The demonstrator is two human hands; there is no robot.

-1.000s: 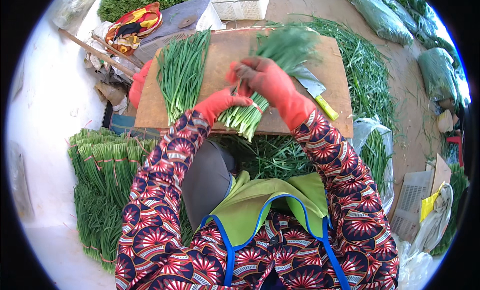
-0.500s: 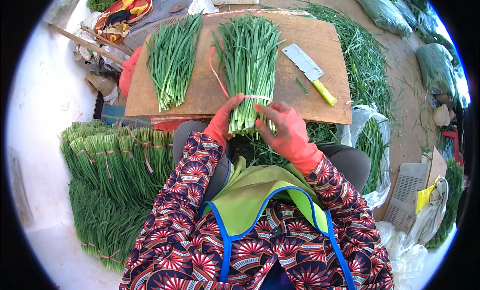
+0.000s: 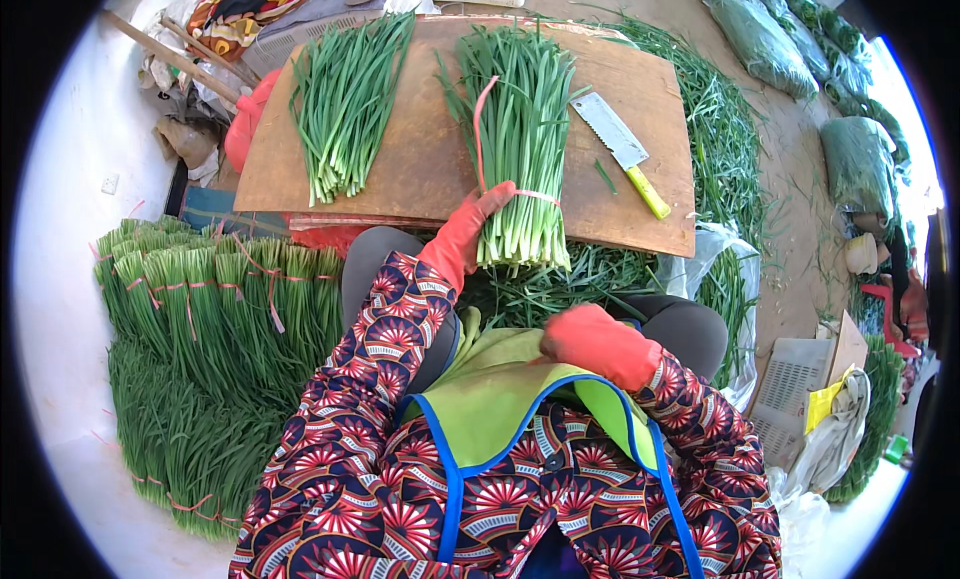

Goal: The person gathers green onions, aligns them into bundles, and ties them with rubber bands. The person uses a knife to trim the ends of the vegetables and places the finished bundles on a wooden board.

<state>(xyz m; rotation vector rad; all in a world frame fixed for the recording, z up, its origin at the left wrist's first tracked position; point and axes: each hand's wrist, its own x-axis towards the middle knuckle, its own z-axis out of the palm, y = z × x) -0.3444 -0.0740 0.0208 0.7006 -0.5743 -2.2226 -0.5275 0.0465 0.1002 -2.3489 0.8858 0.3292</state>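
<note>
A bundle of garlic chives point(image 3: 522, 129) lies on the wooden board with its pale cut ends toward me. A pink tie point(image 3: 537, 195) runs round its lower part, and a loose pink strip point(image 3: 480, 129) lies up over the leaves. My left hand point(image 3: 480, 219), in a red-orange rubber glove, grips the bundle and tie at the left side. Away from the bundle, my gloved right hand point(image 3: 596, 345) is curled over the green apron point(image 3: 510, 357) at my lap; its fingertips are mostly hidden. Left on the board lies a second, untied bunch of chives point(image 3: 350, 109).
A cleaver point(image 3: 622, 144) with a yellow handle lies on the board point(image 3: 430, 89), right of the bundle. Tied chive bundles point(image 3: 220, 309) are stacked at my left. Loose leaves point(image 3: 715, 129) heap along the board's right side, beside a clear plastic bag point(image 3: 740, 279).
My right hand has left the tie and drawn back to my lap, its fingers curling. My left hand stays on the bundle. The loose strip now lies across the leaves.
</note>
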